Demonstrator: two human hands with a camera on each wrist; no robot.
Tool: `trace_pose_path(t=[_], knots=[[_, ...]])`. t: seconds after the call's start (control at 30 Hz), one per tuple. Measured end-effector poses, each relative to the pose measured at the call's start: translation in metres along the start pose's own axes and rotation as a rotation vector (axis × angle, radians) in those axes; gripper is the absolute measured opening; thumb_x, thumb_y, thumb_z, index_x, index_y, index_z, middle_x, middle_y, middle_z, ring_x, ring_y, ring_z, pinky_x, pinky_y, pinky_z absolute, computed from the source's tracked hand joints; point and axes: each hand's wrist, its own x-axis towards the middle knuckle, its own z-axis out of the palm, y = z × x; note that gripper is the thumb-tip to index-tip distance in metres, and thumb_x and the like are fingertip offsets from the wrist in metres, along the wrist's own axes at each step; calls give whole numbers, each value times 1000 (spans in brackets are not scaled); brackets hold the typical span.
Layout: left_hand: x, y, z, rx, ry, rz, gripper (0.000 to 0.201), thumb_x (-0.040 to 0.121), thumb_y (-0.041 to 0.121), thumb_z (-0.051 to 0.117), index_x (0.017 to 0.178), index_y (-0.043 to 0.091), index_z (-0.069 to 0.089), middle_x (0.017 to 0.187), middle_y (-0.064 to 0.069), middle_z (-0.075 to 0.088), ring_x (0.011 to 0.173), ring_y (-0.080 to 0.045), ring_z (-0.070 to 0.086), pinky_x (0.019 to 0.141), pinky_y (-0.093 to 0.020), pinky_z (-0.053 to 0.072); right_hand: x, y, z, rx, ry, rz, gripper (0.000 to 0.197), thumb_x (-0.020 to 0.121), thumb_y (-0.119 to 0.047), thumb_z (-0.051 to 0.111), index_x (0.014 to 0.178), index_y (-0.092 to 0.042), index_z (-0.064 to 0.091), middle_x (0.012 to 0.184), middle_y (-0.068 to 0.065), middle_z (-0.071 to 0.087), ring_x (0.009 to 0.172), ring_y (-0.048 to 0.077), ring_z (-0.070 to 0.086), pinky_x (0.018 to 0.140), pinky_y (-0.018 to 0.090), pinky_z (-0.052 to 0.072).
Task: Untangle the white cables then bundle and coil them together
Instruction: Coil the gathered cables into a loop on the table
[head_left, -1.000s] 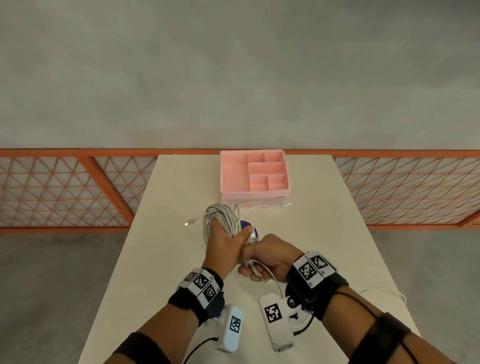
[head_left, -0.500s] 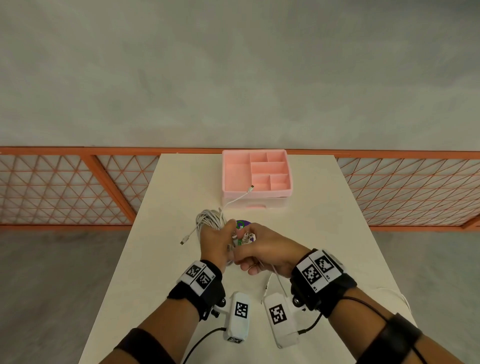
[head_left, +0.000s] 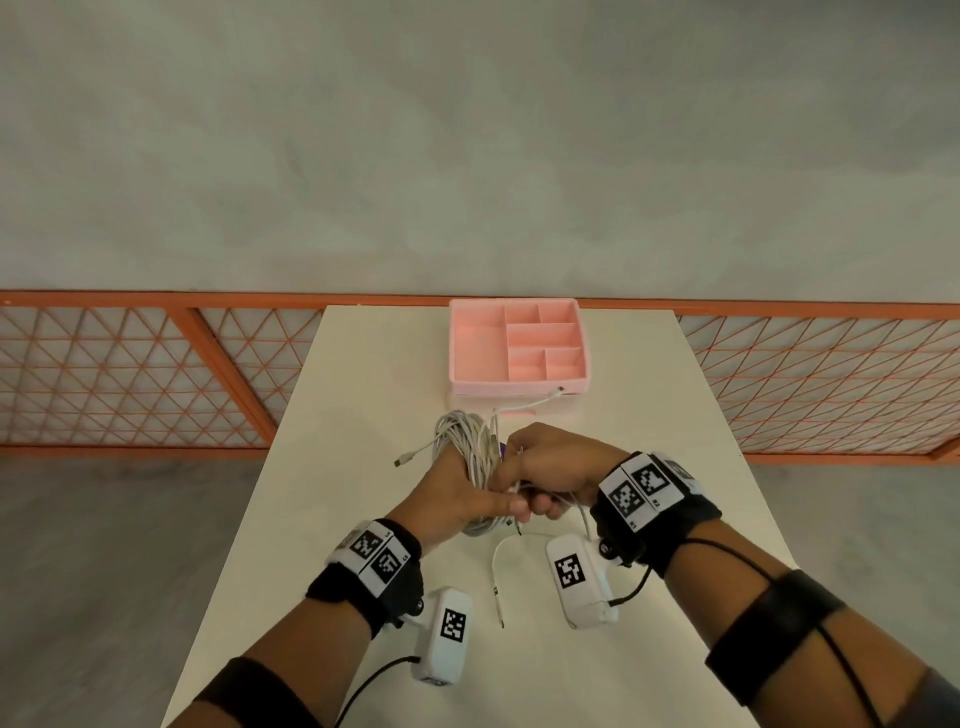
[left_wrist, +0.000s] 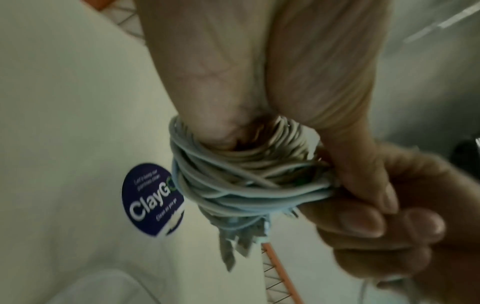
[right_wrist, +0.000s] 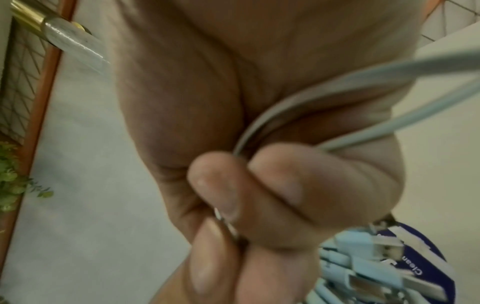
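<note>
A coil of white cables (head_left: 470, 452) is held above the middle of the white table (head_left: 332, 519). My left hand (head_left: 457, 493) grips the coil with fingers through its loops, thumb across the strands. In the left wrist view the wound cable bundle (left_wrist: 233, 176) wraps around my fingers, with plug ends hanging below it. My right hand (head_left: 545, 467) pinches loose cable strands (right_wrist: 298, 107) beside the coil. Several USB plugs (right_wrist: 369, 267) show at the lower right of the right wrist view. One free cable end (head_left: 558, 391) reaches toward the pink box, another (head_left: 402, 460) sticks out left, and a third tail (head_left: 496, 587) hangs down.
A pink compartment tray (head_left: 519, 345) stands at the table's far edge. A round dark blue sticker (left_wrist: 153, 199) lies on the table under the coil. An orange lattice railing (head_left: 130, 374) runs behind the table. White wrist camera units (head_left: 447, 639) hang below both wrists.
Both hands have shifted slightly right and toward me with the coil. The free cable end near the pink tray swung right, and a tail now hangs below the hands.
</note>
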Motion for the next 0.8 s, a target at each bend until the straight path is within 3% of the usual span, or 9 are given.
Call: trace_pose_path(t=[0.07,0.17,0.27,0.37,0.5,0.6,0.67,0.8], knots=[[4,-2,-3,87,6,-32,38,71,-1,86,102,0,63,90,-14,73,85,-25,70,83,-44,56,3,0,0,-10,-16,8,7,82,-10,66,78,-10,61,62,17,58,41,15,42,42,22,37],[8,-5,-8,213,69,-76,74,59,14,96,117,4,53,101,-6,72,99,-22,70,89,-44,56,7,2,-3,-9,-14,5,10,80,-10,69,78,-10,60,70,18,53,43,16,41,42,21,36],[11,-7,-13,300,108,-110,91,50,32,100,123,14,49,110,0,70,107,-17,68,94,-44,56,9,4,-4,-5,-16,-14,13,78,-10,72,74,-11,59,66,15,53,44,17,41,42,22,36],[10,-6,-14,326,123,-104,82,51,36,99,119,19,55,106,0,73,103,-18,70,90,-47,57,9,5,-3,-17,15,-44,17,76,-9,72,71,-11,56,60,14,51,45,20,41,42,23,34],[2,-3,-10,297,180,-69,56,60,20,95,108,20,66,94,-1,77,89,-16,74,84,-39,59,4,6,4,49,37,-69,12,81,-6,66,80,-9,55,69,24,54,44,19,36,43,24,30],[-1,-7,-7,229,237,-45,31,73,10,86,99,14,69,85,-6,78,79,-19,75,76,-36,59,4,9,10,121,79,-80,7,85,-11,65,83,-10,59,63,23,60,39,16,36,42,22,30],[-2,-8,-3,210,228,-32,19,81,2,77,96,11,70,81,-7,77,76,-18,74,72,-28,56,8,11,11,120,91,-94,11,85,-16,66,84,-7,63,62,22,63,36,14,38,40,21,32],[-4,-4,5,150,180,-33,27,85,-7,70,102,13,64,81,-7,74,77,-14,71,73,-24,54,17,14,11,106,118,-106,17,86,-22,68,81,-5,64,57,20,61,34,17,40,40,21,33]])
